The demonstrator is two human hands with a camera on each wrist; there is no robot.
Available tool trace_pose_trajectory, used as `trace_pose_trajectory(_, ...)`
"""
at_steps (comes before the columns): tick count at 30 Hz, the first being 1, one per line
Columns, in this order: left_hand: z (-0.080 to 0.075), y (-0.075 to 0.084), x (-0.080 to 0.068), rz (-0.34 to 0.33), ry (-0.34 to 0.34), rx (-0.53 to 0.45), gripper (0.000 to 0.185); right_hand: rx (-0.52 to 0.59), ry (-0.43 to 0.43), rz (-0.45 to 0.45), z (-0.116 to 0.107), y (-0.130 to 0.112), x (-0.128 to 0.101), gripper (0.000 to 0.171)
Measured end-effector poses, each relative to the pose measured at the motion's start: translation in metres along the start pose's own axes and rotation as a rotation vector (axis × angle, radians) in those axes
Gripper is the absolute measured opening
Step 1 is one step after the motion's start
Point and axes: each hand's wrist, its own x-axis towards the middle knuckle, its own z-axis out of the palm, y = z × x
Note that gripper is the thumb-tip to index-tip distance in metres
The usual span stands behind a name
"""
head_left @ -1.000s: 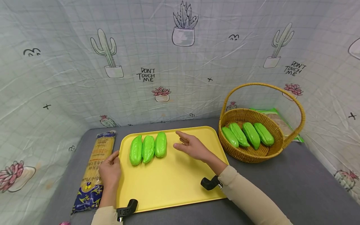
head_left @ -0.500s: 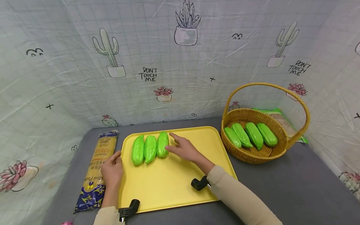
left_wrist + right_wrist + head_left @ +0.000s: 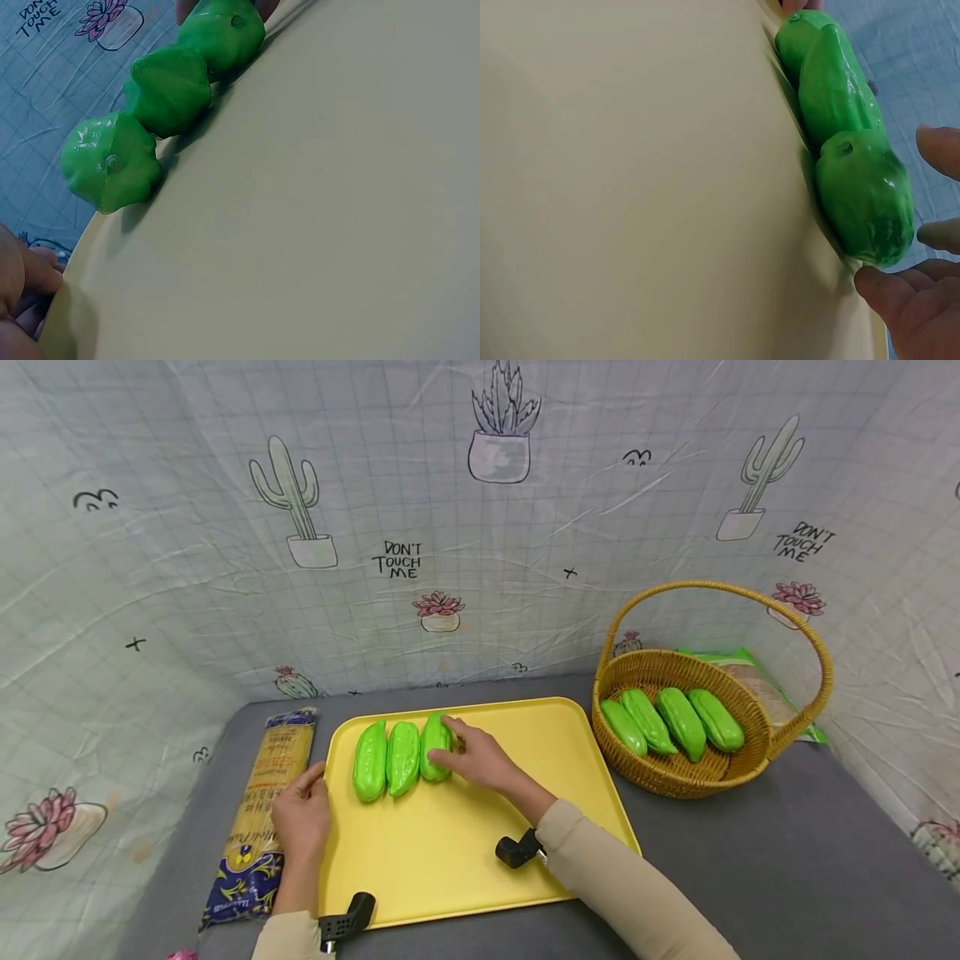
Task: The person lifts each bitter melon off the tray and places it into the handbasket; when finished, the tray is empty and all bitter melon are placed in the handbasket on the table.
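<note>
Three glossy green gourds lie side by side at the far left of a yellow tray (image 3: 450,860). My right hand (image 3: 448,743) lies against the rightmost gourd (image 3: 431,739), with the index finger along its far end and the thumb (image 3: 885,289) at its near end. In the right wrist view the other fingertips stand slightly off that gourd (image 3: 862,195). The middle gourd (image 3: 402,758) and left gourd (image 3: 370,762) touch each other. My left hand (image 3: 303,793) rests with relaxed fingers on the tray's left rim, its fingers (image 3: 19,285) just showing.
A wicker basket (image 3: 675,781) with a tall handle stands right of the tray and holds several more green gourds (image 3: 678,722). A green packet (image 3: 750,677) lies behind it. A long noodle packet (image 3: 262,810) lies left of the tray. Cactus-print sheets wall the grey table.
My right hand has moved left across the tray and now touches the rightmost gourd. The left hand has stayed at the tray's rim.
</note>
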Motion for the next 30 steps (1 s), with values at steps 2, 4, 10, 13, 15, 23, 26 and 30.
trace_pose_trajectory(2, 0.0002, -0.0003, 0.0, -0.001, -0.002, -0.001, 0.037, 0.0, 0.005, 0.005, 0.0015, -0.0007, 0.0003, 0.074)
trace_pose_trajectory(4, 0.0005, -0.0012, 0.0002, -0.004, -0.003, -0.001, 0.037, -0.001, 0.006, 0.011, 0.0028, -0.0008, 0.0008, 0.075)
trace_pose_trajectory(10, 0.0011, -0.0034, 0.0005, -0.004, -0.007, -0.004, 0.037, -0.005, 0.009, 0.029, 0.006, 0.0008, 0.0026, 0.076)
trace_pose_trajectory(13, 0.0014, -0.0037, 0.0006, -0.001, -0.007, -0.005, 0.037, -0.003, 0.008, 0.025, 0.0073, 0.002, 0.0042, 0.077)
trace_pose_trajectory(15, 0.0013, -0.0033, 0.0006, 0.001, -0.006, -0.005, 0.037, -0.002, 0.006, 0.023, 0.0077, 0.0023, 0.0051, 0.078)
trace_pose_trajectory(23, 0.0013, -0.0016, -0.0008, 0.009, -0.004, 0.002, 0.036, 0.002, 0.0, 0.034, 0.0081, 0.0031, 0.0055, 0.078)
trace_pose_trajectory(26, 0.0017, -0.0015, -0.0011, 0.014, -0.002, 0.008, 0.036, 0.0, -0.006, 0.034, 0.0083, 0.0042, 0.0058, 0.078)
trace_pose_trajectory(30, 0.0025, -0.0023, -0.0014, 0.019, 0.005, 0.013, 0.036, -0.003, -0.011, 0.028, 0.0088, 0.0052, 0.0051, 0.078)
